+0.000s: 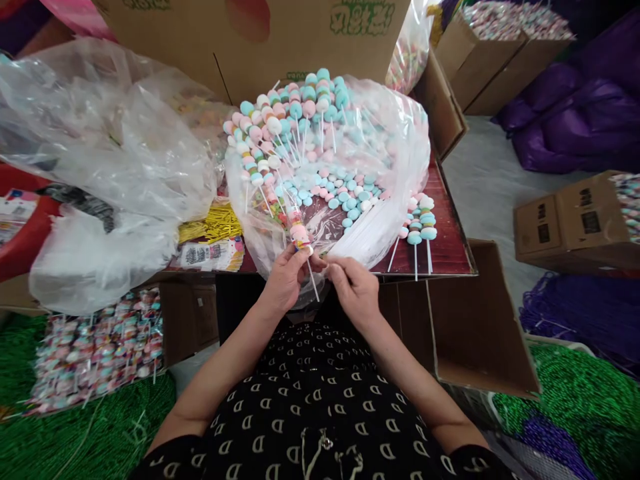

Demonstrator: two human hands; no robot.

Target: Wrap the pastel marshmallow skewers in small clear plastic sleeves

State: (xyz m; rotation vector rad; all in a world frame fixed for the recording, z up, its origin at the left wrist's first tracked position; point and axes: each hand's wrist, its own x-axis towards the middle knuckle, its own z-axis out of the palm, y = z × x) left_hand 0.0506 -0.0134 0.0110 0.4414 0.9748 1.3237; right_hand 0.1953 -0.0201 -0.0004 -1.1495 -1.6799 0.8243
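Observation:
My left hand (283, 279) is closed around the lower end of a candy skewer (299, 233), which seems to sit in a clear printed wrapper. Its white stick points down toward me, below the fingers. Just to the right, the thumb and fingers of my right hand (356, 287) are pinched together near the stick; whatever is between them is too small to make out. Beyond both hands, a clear plastic bag (400, 143) lies spread on the table with loose pink, white and blue candies (353, 197). Several unwrapped candy skewers (300, 110) are piled at its far left.
A few candy skewers (421, 220) lie at the table's right edge (457, 257). Gold twist ties (220, 223) and printed wrappers (213, 255) lie on the left. An open cardboard box (475, 320) stands below right, wrapped skewers (103, 347) below left. A large carton (300, 40) blocks the back.

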